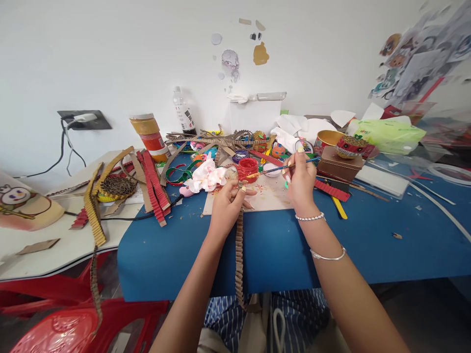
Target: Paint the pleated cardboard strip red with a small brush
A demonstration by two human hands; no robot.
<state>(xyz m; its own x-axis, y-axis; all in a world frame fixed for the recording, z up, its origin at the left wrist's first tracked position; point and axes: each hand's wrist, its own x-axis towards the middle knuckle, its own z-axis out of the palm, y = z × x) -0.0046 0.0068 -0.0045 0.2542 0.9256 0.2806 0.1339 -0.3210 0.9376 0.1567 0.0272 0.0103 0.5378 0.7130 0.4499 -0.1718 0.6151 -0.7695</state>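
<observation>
My left hand (228, 205) pinches the upper end of a brown corrugated cardboard strip (239, 250), which hangs down over the table's front edge. In my right hand (300, 181) is a thin paintbrush (274, 170), fingers closed round its handle. The brush's orange-tinted tip points left, at the near side of an open jar of red paint (248, 169); whether it touches the jar I cannot tell. Beneath both lies a paint-spotted white board (270, 198). Crumpled white tissue (206, 175) with red stains sits left of the jar.
Red corrugated strips (152, 186) and a yellow one (93, 206) lie at the left. Behind them stand a large paint jar (149, 137) and a bottle (184, 112). A brown box (338, 164), a yellow stick (339, 208) and a green tissue pack (392, 135) are on the right.
</observation>
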